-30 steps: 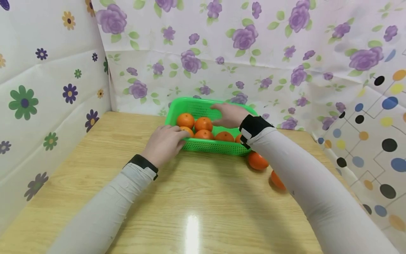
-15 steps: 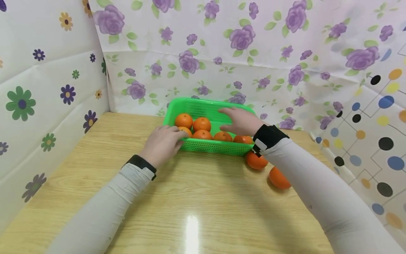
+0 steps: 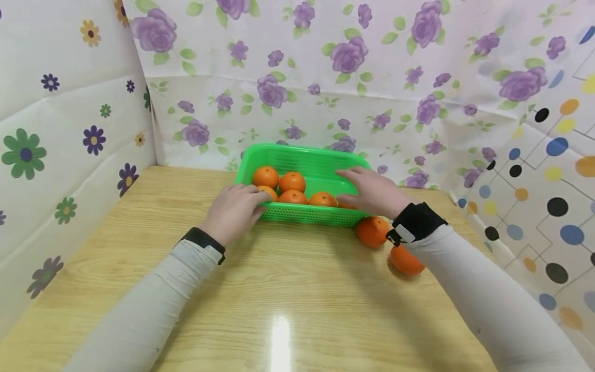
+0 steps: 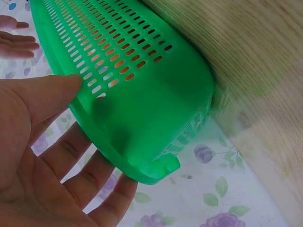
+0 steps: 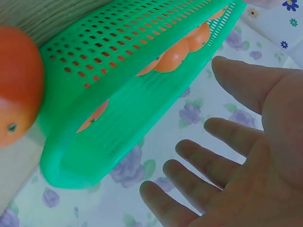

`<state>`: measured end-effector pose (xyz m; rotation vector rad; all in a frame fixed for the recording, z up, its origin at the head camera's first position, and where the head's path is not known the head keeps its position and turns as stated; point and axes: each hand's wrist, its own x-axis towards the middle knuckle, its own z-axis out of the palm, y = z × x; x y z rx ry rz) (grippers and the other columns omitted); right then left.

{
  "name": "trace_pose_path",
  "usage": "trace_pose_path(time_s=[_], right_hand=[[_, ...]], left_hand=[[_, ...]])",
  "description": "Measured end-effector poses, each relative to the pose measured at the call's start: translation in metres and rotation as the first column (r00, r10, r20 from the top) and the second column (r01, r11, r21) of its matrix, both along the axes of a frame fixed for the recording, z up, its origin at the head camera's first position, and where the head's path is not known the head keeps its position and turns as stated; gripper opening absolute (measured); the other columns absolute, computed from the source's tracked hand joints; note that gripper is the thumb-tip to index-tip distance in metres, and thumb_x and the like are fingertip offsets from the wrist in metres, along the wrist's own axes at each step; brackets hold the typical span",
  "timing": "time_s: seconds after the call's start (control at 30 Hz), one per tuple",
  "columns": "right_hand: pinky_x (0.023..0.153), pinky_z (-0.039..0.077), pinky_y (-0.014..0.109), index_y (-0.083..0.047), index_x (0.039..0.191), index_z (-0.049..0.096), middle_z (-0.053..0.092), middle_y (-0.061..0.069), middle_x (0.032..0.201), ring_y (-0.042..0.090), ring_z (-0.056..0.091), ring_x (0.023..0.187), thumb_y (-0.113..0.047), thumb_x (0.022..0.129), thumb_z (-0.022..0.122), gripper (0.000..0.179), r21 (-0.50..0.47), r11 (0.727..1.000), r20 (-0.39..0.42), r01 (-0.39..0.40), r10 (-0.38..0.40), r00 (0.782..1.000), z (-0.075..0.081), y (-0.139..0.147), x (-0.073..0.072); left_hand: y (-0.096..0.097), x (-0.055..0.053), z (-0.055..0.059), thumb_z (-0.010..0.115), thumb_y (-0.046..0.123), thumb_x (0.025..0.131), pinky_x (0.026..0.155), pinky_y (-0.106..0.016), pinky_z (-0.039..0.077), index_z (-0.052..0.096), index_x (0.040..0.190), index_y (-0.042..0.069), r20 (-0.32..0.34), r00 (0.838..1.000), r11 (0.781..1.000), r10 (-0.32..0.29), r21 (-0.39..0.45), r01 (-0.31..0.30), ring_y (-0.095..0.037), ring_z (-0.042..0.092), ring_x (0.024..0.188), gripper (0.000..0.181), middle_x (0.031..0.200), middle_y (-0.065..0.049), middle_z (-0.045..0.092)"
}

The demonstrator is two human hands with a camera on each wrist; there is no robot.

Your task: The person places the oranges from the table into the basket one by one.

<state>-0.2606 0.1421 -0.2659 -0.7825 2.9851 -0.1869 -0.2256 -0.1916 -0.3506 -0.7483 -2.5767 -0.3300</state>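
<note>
Right hand [image 3: 375, 193] released, over right end of basket [image 3: 309, 214] holding oranges [image 3: 292, 182]; left hand [image 3: 234, 213] gripping basket's left end.

And there's open air over the green basket [image 3: 302, 150], with bare floor at its back right! A front row of oranges [image 3: 292, 197] crowds the near wall, the left hand [image 3: 236, 212] blocks the left corner, and the floral sheet [image 3: 223, 111] shuts off the rear. Two loose oranges [image 3: 406, 260] guard the right front, but the near tabletop [image 3: 288, 284] offers a wide lane!
</note>
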Motion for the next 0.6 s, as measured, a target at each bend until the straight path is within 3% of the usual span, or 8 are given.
trace_pose_path(time_s=[0.3, 0.6], right_hand=[[0.119, 0.043, 0.066, -0.003, 0.168, 0.043, 0.045, 0.029, 0.166, 0.051, 0.045, 0.151, -0.036, 0.11, 0.072, 0.073, -0.047, 0.999, -0.036, 0.006, -0.007, 0.999, -0.009, 0.023, 0.015], [0.12, 0.04, 0.07, -0.009, 0.17, 0.042, 0.042, 0.028, 0.169, 0.05, 0.043, 0.153, -0.037, 0.109, 0.073, 0.074, -0.089, 0.993, -0.01, 0.081, -0.082, 0.997, -0.025, 0.052, 0.032]], left_hand=[[-0.001, -0.001, -0.001, 0.085, 0.013, 0.099, 0.096, -0.054, 0.055, 0.081, 0.124, 0.015, 0.004, 1.0, 1.0, 0.002, -0.004, -0.002, -0.035, 0.07, 0.102, 0.026, 0.114, -0.008, 0.077], [-0.001, -0.001, -0.002, 0.085, 0.012, 0.098, 0.095, -0.054, 0.056, 0.081, 0.123, 0.014, -0.009, 1.0, 1.0, -0.005, 0.005, 0.005, -0.035, 0.07, 0.1, 0.025, 0.113, -0.008, 0.077]])
